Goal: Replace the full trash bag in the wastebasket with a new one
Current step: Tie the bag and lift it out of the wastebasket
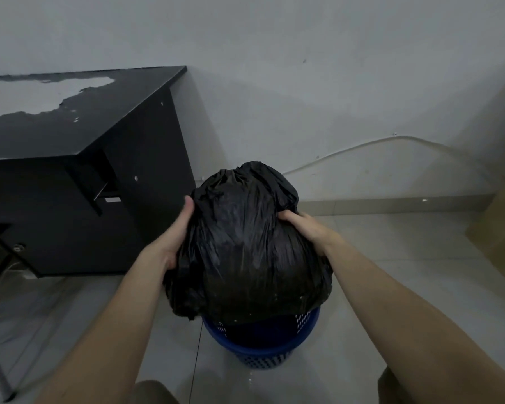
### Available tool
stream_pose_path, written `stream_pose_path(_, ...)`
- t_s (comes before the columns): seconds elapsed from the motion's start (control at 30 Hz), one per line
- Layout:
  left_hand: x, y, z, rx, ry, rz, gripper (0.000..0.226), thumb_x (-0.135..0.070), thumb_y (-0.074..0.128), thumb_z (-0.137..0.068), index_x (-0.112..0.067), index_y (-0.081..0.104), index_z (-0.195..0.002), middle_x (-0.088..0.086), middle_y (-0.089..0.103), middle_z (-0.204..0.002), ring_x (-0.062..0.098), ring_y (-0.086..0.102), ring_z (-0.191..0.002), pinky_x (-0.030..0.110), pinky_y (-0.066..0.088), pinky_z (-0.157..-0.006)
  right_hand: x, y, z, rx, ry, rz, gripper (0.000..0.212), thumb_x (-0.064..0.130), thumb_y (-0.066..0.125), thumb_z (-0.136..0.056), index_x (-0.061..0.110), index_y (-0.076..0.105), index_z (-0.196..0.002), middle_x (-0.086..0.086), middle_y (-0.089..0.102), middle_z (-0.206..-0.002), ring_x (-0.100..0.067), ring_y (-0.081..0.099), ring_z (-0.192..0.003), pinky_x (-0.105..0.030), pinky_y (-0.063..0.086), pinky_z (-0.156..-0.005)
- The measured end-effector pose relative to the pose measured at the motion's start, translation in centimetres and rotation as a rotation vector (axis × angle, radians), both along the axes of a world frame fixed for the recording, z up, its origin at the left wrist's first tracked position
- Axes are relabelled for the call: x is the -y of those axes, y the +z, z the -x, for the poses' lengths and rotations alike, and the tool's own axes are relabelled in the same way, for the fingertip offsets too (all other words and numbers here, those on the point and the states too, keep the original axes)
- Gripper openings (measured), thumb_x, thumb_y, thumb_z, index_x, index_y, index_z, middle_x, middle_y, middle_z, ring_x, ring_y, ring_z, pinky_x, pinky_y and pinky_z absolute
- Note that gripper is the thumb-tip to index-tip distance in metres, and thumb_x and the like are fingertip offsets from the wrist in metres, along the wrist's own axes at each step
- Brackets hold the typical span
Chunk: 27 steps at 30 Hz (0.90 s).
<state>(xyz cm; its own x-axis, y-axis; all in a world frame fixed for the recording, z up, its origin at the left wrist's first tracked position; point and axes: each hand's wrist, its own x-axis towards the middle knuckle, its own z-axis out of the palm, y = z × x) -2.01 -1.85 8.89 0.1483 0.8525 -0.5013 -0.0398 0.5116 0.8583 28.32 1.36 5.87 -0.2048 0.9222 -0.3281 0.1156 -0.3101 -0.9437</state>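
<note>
Black plastic trash bag (245,243), bulging, above the blue wastebasket (263,345) at six o'clock, gripped by left hand (175,237) at nine, right hand (306,228) at three, fingers curled into it.

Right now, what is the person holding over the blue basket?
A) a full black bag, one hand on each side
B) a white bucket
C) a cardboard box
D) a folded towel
A: the left hand and right hand grip the sides of the bulging black bag above the basket.
</note>
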Motion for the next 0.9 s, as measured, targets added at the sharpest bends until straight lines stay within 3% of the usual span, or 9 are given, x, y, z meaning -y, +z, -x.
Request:
stream_pose_path(0.13, -0.5, 0.6, -2.5, -0.256, -0.021, -0.043, 0.131, -0.086, 0.078, -0.04, -0.033, 0.037, -0.152, -0.002, 0.055, -0.142, 0.015, 0.056, -0.111, 0.033, 0.043, -0.096, -0.8, 0.4, 0.6, -0.054, 0.102, 0.054, 0.103, 0.083, 0.07, -0.056, 0.021, 0.053, -0.136, 0.001, 0.066, -0.126, -0.016, 0.066, -0.111, -0.034, 0.052, -0.096)
stream_pose_path(0.23, -1.2, 1.9, -3.3, -0.261, 0.006, -0.028, 0.129, -0.084, 0.079, -0.042, -0.034, 0.037, -0.152, -0.004, 0.055, -0.14, 0.014, 0.057, -0.109, 0.033, 0.042, -0.097, -1.4, 1.7, 1.1, -0.012, 0.084, -0.008, 0.108, 0.083, 0.076, -0.047, 0.023, 0.053, -0.135, 0.012, 0.067, -0.115, -0.007, 0.069, -0.101, -0.029, 0.054, -0.091)
stream_pose_path(0.3, -2.0, 3.7, -3.7, -0.265, 0.004, -0.006, 0.126, -0.085, 0.078, -0.045, -0.035, 0.036, -0.153, -0.006, 0.055, -0.137, 0.012, 0.056, -0.109, 0.031, 0.042, -0.096, -2.3, 3.8, 1.0, 0.018, 0.059, -0.011, 0.108, 0.078, 0.081, -0.051, 0.022, 0.053, -0.139, 0.011, 0.067, -0.12, -0.012, 0.066, -0.109, -0.036, 0.05, -0.101)
stream_pose_path(0.37, -2.3, 6.1, -4.2, -0.246, -0.01, 0.007, 0.121, -0.086, 0.074, -0.05, -0.037, 0.034, -0.153, -0.011, 0.056, -0.134, 0.009, 0.056, -0.109, 0.029, 0.042, -0.094, -2.8, 6.4, 0.5, 0.024, 0.057, -0.002, 0.106, 0.075, 0.083, -0.053, 0.022, 0.052, -0.14, 0.015, 0.066, -0.118, -0.01, 0.065, -0.109, -0.034, 0.049, -0.102)
stream_pose_path(0.47, -2.4, 10.9, -5.1, -0.202, -0.028, 0.026, 0.124, -0.093, 0.067, -0.05, -0.035, 0.032, -0.154, -0.015, 0.057, -0.128, 0.003, 0.055, -0.102, 0.023, 0.043, -0.088, -2.8, 11.6, -0.9, 0.063, 0.057, 0.027, 0.102, 0.076, 0.081, -0.056, 0.027, 0.053, -0.141, 0.02, 0.066, -0.117, -0.005, 0.065, -0.108, -0.031, 0.05, -0.099)
stream_pose_path(0.53, -1.9, 14.7, -6.0, -0.179, -0.041, 0.043, 0.129, -0.093, 0.066, -0.047, -0.033, 0.03, -0.155, -0.008, 0.052, -0.14, 0.006, 0.054, -0.105, 0.027, 0.04, -0.096, -2.3, 15.8, -2.0, 0.089, 0.066, 0.058, 0.099, 0.079, 0.078, -0.057, 0.031, 0.053, -0.14, 0.019, 0.065, -0.12, -0.003, 0.065, -0.106, -0.029, 0.05, -0.096)
stream_pose_path(0.7, 0.8, 26.1, -8.2, -0.214, -0.092, 0.065, 0.121, -0.083, 0.077, -0.054, -0.039, 0.027, -0.155, -0.017, 0.053, -0.137, 0.002, 0.054, -0.107, 0.024, 0.043, -0.096, 1.7, 27.7, -3.2, 0.097, 0.059, 0.088, 0.108, 0.083, 0.076, -0.05, 0.033, 0.045, -0.14, 0.025, 0.06, -0.112, 0.013, 0.063, -0.09, -0.009, 0.049, -0.073)
stream_pose_path(0.83, 5.4, 35.4, -7.8, -0.229, -0.169, 0.117, 0.126, -0.088, 0.071, -0.055, -0.039, 0.018, -0.158, -0.011, 0.039, -0.154, 0.011, 0.045, -0.128, 0.03, 0.034, -0.111, 6.6, 37.3, -2.8, 0.164, 0.042, 0.064, 0.109, 0.08, 0.079, -0.05, 0.033, 0.047, -0.143, 0.023, 0.059, -0.116, -0.003, 0.06, -0.108, -0.022, 0.046, -0.093)
stream_pose_path(0.9, 8.2, 39.4, -7.1, -0.219, -0.206, 0.138, 0.128, -0.091, 0.066, -0.055, -0.038, 0.013, -0.159, -0.011, 0.035, -0.155, 0.01, 0.043, -0.124, 0.027, 0.032, -0.107, 9.3, 41.2, -2.5, 0.16, 0.033, 0.077, 0.112, 0.079, 0.08, -0.049, 0.03, 0.046, -0.145, 0.018, 0.058, -0.122, -0.011, 0.057, -0.117, -0.029, 0.043, -0.1)
